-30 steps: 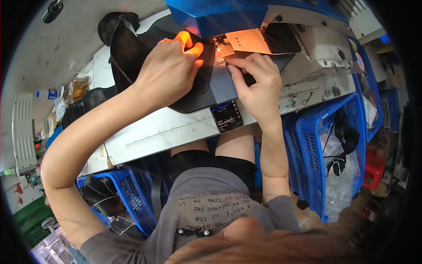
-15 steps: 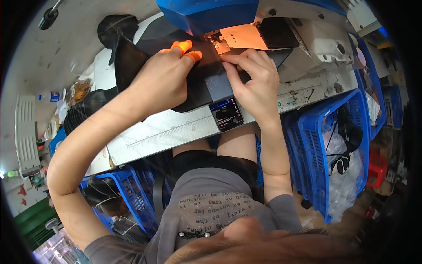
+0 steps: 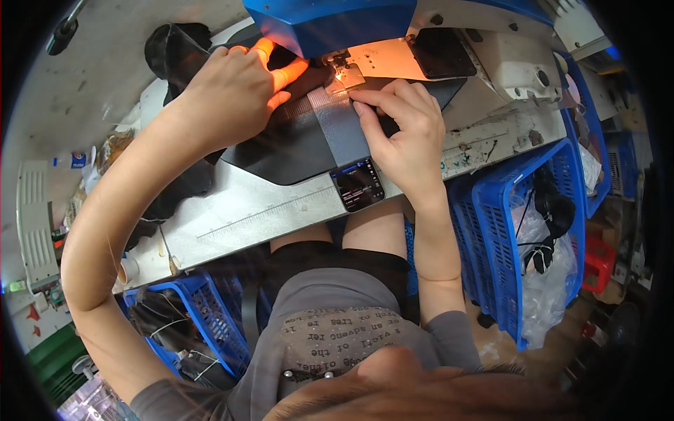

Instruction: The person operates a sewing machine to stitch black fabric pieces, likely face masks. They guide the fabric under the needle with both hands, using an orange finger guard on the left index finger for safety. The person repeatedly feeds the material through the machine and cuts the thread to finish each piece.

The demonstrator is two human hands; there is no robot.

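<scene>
A dark grey fabric piece [image 3: 295, 144] with a lighter grey strip [image 3: 344, 126] lies on the bed of a blue-headed sewing machine [image 3: 330, 21]. My left hand [image 3: 232, 91] presses flat on the fabric left of the presser foot [image 3: 345, 74], its fingertips lit orange by the machine lamp. My right hand [image 3: 400, 126] pinches the strip's right edge just in front of the foot. Both hands hold the fabric against the bed.
A phone [image 3: 358, 186] rests at the table's front edge beside a printed ruler scale [image 3: 260, 214]. Blue plastic crates [image 3: 519, 231] with black parts and bags stand at right; another crate [image 3: 203, 316] sits at lower left. Black fabric pieces [image 3: 172, 49] pile at the back left.
The view shifted, so the machine sits higher in frame. Both hands moved up toward the presser foot with the fabric, and the grey strip now shows between them.
</scene>
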